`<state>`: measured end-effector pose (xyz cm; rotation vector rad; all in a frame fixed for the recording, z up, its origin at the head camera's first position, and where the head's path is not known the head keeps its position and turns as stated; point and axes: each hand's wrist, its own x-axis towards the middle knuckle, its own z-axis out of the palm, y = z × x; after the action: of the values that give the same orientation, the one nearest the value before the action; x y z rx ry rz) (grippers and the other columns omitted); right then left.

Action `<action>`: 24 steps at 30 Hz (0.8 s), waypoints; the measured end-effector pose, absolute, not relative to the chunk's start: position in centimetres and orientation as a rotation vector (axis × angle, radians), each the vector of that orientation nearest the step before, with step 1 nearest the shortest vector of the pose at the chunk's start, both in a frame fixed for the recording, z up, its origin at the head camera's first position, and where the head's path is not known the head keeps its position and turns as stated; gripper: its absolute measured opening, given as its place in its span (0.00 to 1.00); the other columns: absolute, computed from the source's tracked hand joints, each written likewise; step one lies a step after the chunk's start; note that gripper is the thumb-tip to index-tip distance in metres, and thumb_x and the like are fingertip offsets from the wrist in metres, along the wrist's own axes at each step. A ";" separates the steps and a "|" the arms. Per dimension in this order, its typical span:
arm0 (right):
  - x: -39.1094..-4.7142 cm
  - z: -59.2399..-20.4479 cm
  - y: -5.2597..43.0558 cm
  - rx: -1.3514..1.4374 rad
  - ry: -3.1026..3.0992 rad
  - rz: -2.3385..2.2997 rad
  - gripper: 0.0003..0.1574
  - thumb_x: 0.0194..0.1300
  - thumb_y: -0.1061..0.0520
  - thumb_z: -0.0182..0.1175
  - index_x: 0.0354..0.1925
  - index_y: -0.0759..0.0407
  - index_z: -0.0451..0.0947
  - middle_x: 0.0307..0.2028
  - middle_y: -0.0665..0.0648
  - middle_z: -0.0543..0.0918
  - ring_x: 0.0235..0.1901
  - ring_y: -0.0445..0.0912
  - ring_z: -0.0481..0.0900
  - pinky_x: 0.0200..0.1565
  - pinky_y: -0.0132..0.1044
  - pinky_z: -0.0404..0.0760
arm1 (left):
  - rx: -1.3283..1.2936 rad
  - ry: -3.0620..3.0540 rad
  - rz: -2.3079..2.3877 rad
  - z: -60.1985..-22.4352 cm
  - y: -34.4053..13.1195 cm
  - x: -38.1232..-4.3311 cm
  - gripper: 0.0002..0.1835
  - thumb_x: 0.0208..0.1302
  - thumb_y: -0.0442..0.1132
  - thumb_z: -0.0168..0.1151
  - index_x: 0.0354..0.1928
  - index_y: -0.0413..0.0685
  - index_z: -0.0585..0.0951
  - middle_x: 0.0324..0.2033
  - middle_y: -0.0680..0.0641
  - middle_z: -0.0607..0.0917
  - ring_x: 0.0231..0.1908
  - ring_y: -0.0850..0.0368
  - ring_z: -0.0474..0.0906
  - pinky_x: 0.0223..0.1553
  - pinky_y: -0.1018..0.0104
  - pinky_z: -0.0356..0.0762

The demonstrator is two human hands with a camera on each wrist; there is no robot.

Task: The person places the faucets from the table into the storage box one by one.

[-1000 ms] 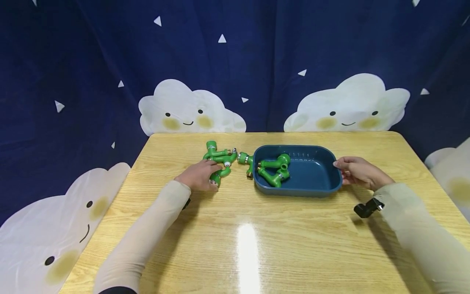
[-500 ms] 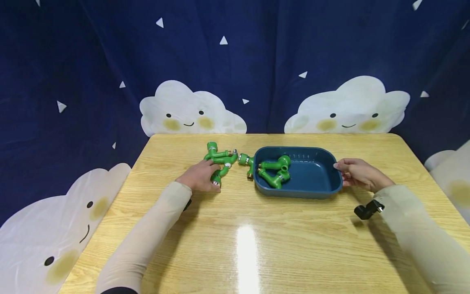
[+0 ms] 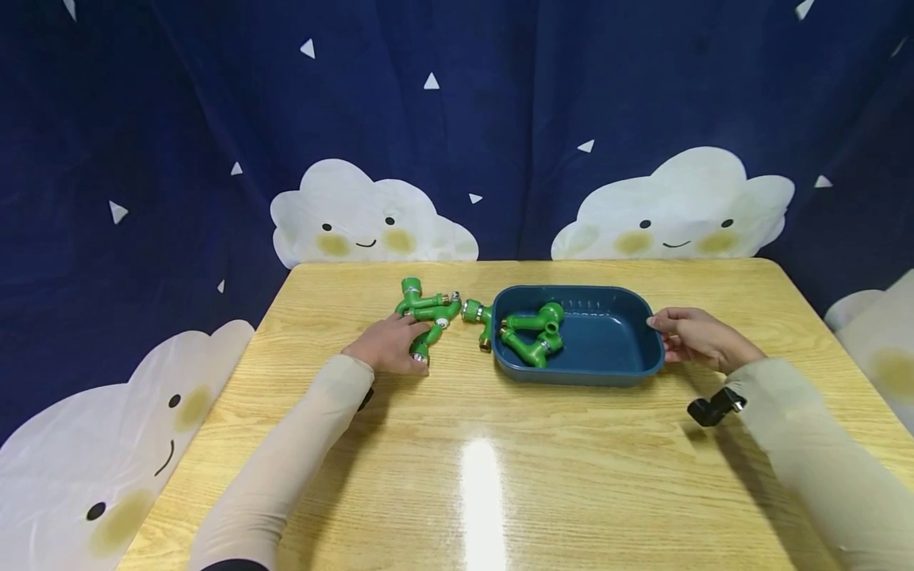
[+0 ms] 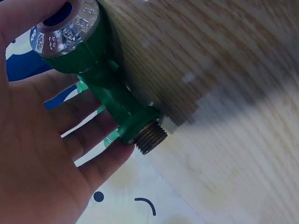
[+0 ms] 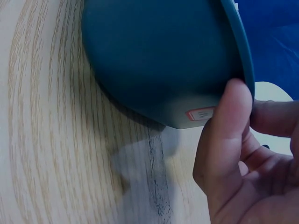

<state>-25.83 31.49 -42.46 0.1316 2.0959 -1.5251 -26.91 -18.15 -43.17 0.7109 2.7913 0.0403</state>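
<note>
On the wooden table my left hand point(image 3: 389, 345) holds a green plastic tap point(image 4: 110, 91) with a chrome-ringed cap and a brass threaded end. In the left wrist view the thumb lies over the cap while the fingers run along the far side of the body. My right hand point(image 3: 703, 339) pinches the right rim of a dark blue plastic basin point(image 3: 607, 341), thumb and fingers on either side of the wall. Two green taps, one behind point(image 3: 531, 321) and one in front point(image 3: 531, 349), lie in the basin's left part.
More green taps point(image 3: 428, 300) lie just beyond the left hand. Another tap point(image 3: 474, 311) sits against the basin's left wall. A dark blue curtain point(image 3: 500, 119) with white clouds hangs behind the table point(image 3: 571, 460).
The tap at my left hand has shifted and turned slightly, with its near end a little to the right. My right hand and the basin stay in place.
</note>
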 end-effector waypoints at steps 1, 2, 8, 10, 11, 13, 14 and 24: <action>-25.8 -42.5 31.5 0.128 2.097 -1.523 0.10 0.78 0.52 0.47 0.40 0.55 0.70 0.25 0.47 0.74 0.23 0.36 0.76 0.29 0.28 0.83 | 0.705 2.787 0.035 -43.2 -18.1 -26.9 0.44 0.55 0.60 0.68 0.72 0.52 0.67 0.70 0.40 0.70 0.71 0.39 0.64 0.66 0.44 0.70; -25.8 -42.5 31.5 0.126 2.098 -1.520 0.10 0.78 0.52 0.47 0.40 0.55 0.70 0.25 0.47 0.73 0.23 0.36 0.76 0.29 0.28 0.83 | 0.700 2.784 0.032 -43.2 -18.1 -26.9 0.44 0.56 0.60 0.68 0.73 0.52 0.67 0.70 0.40 0.69 0.71 0.38 0.64 0.66 0.44 0.70; -25.8 -42.5 31.5 0.116 2.098 -1.520 0.11 0.78 0.52 0.46 0.39 0.55 0.70 0.25 0.47 0.73 0.23 0.36 0.75 0.29 0.28 0.83 | 0.673 2.770 0.056 -43.2 -18.0 -26.8 0.44 0.58 0.59 0.67 0.74 0.51 0.65 0.71 0.39 0.67 0.71 0.37 0.63 0.67 0.43 0.69; -25.8 -42.5 31.5 0.116 2.100 -1.519 0.10 0.78 0.52 0.46 0.39 0.55 0.70 0.25 0.47 0.74 0.23 0.36 0.76 0.29 0.29 0.83 | 0.668 2.768 0.074 -43.2 -18.1 -26.7 0.44 0.58 0.58 0.68 0.74 0.51 0.65 0.71 0.39 0.68 0.71 0.37 0.64 0.67 0.44 0.70; -25.9 -42.6 31.5 0.117 2.100 -1.519 0.10 0.78 0.52 0.46 0.39 0.55 0.70 0.25 0.47 0.74 0.23 0.36 0.76 0.29 0.29 0.83 | 0.667 2.767 0.082 -43.2 -18.1 -26.7 0.44 0.57 0.58 0.68 0.74 0.51 0.65 0.71 0.39 0.68 0.71 0.37 0.64 0.66 0.44 0.70; -25.9 -42.6 31.5 0.120 2.102 -1.517 0.10 0.78 0.52 0.46 0.39 0.55 0.70 0.26 0.47 0.74 0.23 0.36 0.76 0.30 0.29 0.83 | 0.664 2.768 0.091 -43.2 -18.1 -26.7 0.44 0.57 0.58 0.68 0.74 0.52 0.66 0.70 0.39 0.68 0.70 0.38 0.64 0.66 0.44 0.71; -26.0 -42.7 31.6 0.121 2.101 -1.516 0.10 0.78 0.52 0.46 0.39 0.55 0.70 0.26 0.47 0.74 0.23 0.36 0.76 0.30 0.29 0.83 | 0.664 2.769 0.095 -43.2 -18.1 -26.7 0.44 0.57 0.58 0.68 0.74 0.52 0.66 0.70 0.39 0.69 0.70 0.38 0.65 0.65 0.44 0.71; -26.0 -42.6 31.5 0.127 2.101 -1.509 0.10 0.78 0.53 0.46 0.42 0.56 0.70 0.26 0.47 0.75 0.24 0.36 0.77 0.31 0.29 0.84 | 0.696 2.804 0.121 -43.3 -18.2 -26.5 0.44 0.56 0.57 0.69 0.72 0.49 0.68 0.68 0.38 0.71 0.67 0.38 0.69 0.62 0.44 0.74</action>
<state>-25.98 31.52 -42.64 0.1265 2.1006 -1.5085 -26.54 -18.24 -43.34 0.6965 2.8035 0.1206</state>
